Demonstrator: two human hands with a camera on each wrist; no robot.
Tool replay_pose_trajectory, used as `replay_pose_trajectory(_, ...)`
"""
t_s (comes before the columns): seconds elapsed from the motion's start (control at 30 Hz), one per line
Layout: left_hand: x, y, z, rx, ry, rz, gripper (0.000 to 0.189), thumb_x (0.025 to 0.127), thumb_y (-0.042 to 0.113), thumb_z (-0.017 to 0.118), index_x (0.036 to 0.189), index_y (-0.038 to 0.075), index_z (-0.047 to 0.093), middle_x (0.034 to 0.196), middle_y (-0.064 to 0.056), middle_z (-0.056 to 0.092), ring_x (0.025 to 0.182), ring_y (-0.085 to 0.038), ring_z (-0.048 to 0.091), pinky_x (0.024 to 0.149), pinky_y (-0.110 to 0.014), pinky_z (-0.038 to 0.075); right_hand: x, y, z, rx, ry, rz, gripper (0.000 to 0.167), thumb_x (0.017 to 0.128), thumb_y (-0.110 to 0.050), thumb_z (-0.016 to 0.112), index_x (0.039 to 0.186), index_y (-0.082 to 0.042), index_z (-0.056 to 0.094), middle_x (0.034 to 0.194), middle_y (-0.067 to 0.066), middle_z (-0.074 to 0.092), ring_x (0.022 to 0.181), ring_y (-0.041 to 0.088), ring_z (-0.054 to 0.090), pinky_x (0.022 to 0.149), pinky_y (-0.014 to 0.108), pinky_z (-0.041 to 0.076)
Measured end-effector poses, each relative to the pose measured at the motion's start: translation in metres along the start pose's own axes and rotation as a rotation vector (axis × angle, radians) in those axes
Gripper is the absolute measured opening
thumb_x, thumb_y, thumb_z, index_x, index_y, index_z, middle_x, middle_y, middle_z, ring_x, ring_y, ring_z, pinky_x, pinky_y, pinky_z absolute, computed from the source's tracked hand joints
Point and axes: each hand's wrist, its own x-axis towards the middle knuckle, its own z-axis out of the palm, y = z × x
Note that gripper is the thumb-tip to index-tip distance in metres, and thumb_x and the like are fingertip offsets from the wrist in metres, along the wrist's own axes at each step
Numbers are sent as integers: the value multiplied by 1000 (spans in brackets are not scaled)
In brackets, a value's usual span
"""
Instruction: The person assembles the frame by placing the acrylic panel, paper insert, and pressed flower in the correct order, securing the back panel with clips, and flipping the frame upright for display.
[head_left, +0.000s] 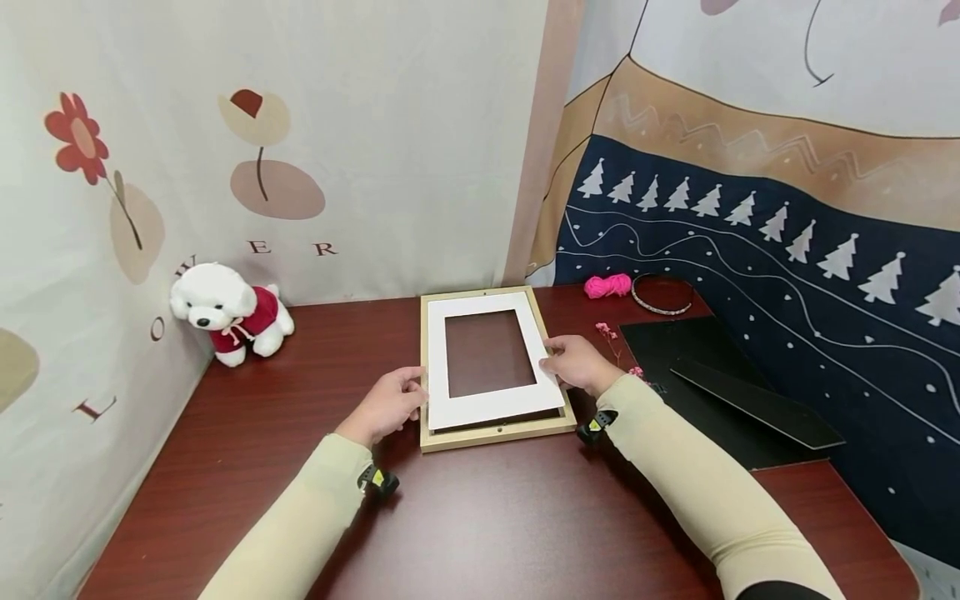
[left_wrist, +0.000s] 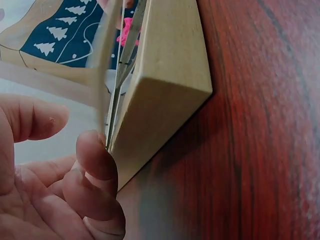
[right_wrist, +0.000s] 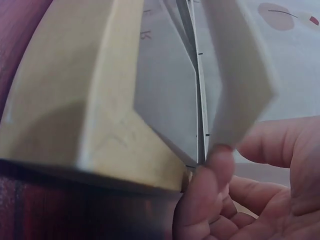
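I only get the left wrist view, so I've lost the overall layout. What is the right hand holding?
Observer: The right hand holds the white mat by its right edge, as the head view shows.
Operator: Is that mat a solid sheet?
Observer: No, it has a large rectangular opening in its middle.
Operator: Anything lying to the right of the hands?
Observer: Yes, a black backing board with a black strut on it.
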Motion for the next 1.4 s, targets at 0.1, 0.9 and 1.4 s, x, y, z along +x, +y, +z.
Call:
replay_pose_trajectory(0.1, 0, -2, -1, 3, 0, 2, 57, 101, 6, 56, 155, -7, 43, 94, -7, 59, 67, -16, 56, 49, -26, 40, 0, 1, 0, -1, -2, 5, 58, 103, -13, 66, 156, 2, 48, 125, 24, 66, 89, 25, 70, 81, 42, 64)
replay_pose_trajectory(0.9, -9, -18, -7, 396, -88, 122, 87, 87, 25, 85, 159, -1, 43, 141, -22, 54, 84, -18, 59, 81, -36, 53, -11, 12, -36, -107, 112, -52, 57, 105, -24, 66, 157, -7, 49, 118, 18, 68, 99, 30, 66, 87, 38, 59)
replay_pose_trajectory(1.4, -15, -15, -4, 531, -94, 195, 97, 84, 30, 88, 160, -4, 39, 147, -27, 52, 128, -36, 58, 113, -55, 46, -26, 42, -107, -291, 227, -157, 45, 104, -21, 67, 145, -2, 61, 105, 20, 70, 86, 30, 61, 69, 35, 53)
